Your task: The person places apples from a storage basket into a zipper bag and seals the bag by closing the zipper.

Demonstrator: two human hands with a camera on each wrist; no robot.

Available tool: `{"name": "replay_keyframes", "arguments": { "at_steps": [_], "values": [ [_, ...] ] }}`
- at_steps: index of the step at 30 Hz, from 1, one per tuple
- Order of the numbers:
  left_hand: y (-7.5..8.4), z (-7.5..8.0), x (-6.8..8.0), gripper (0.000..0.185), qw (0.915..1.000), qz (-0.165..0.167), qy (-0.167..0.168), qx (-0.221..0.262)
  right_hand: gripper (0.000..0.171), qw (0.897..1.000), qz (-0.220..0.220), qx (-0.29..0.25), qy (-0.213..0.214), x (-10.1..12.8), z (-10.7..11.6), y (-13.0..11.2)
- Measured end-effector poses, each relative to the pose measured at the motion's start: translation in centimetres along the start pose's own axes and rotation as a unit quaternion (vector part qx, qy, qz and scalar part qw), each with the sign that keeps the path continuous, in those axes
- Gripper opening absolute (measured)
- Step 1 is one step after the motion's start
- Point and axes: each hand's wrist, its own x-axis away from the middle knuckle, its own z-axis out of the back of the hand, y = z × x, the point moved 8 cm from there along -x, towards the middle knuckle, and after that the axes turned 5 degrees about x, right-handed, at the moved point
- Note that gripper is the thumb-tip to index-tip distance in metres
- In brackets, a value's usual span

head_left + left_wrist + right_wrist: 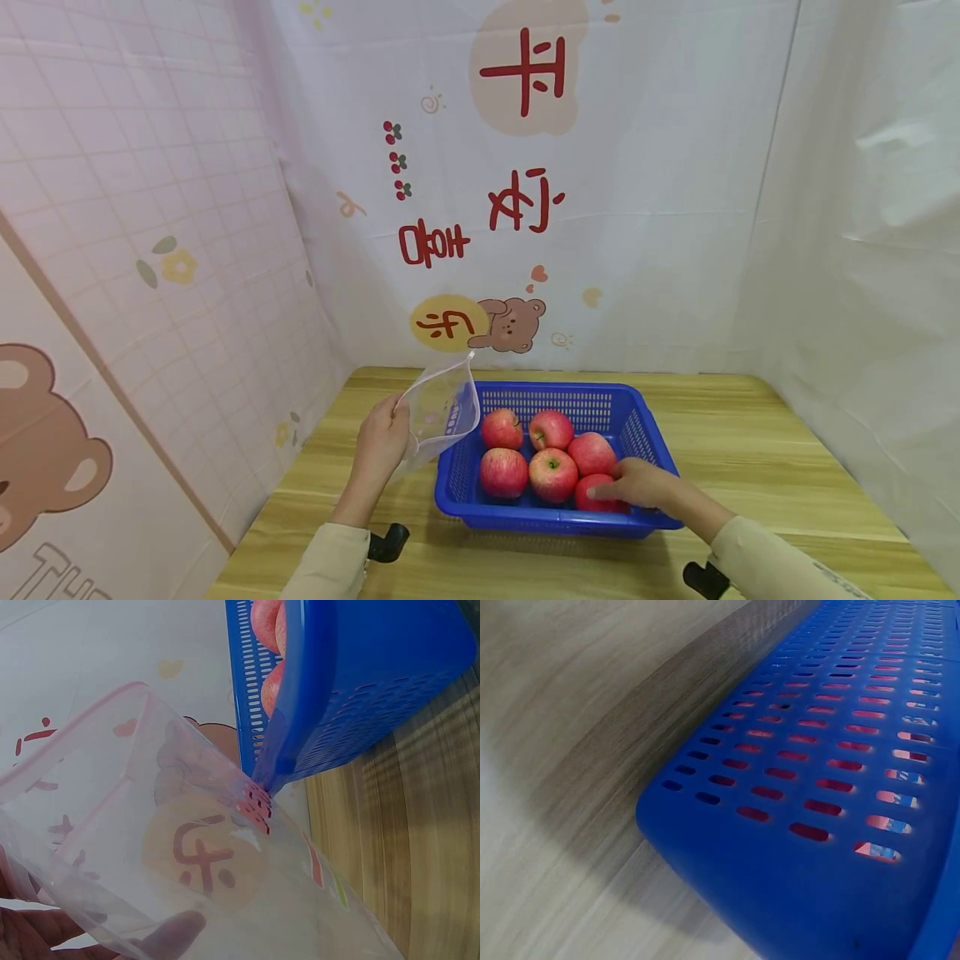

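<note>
My left hand (383, 435) pinches the edge of a clear zip bag (441, 404) just left of a blue plastic basket (525, 515). The bag's mouth gapes, and in the left wrist view the thumb shows through the bag's clear film (202, 900). Several red apples (552, 475) sit inside the basket. At its front right corner my right hand (647, 483) grips one red apple (588, 495), thumb on the near side; its far fingers are partly hidden. In the right wrist view only the basket's slotted wall (780, 787) shows, hiding that hand.
Under the basket is a wood-grain table (750, 450). A white printed cloth (660, 208) hangs behind it and along both sides. Near each sleeve a black wrist mount (388, 543) sticks out.
</note>
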Motion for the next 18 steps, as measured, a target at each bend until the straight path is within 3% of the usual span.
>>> {"name": "replay_keyframes", "arguments": {
  "at_steps": [6, 18],
  "values": [
    [0.03, 0.01, 0.11, 0.044, 1.0, 0.002, -0.003, -0.005, 0.031, 1.0, -0.022, 0.01, -0.002, -0.09, -0.28, 0.09],
    [0.55, 0.2, 0.35, 0.043, 1.0, -0.006, 0.006, -0.004, 0.031, 1.0, -0.012, 0.025, 0.006, -0.25, -0.32, 0.16]
  ]
}}
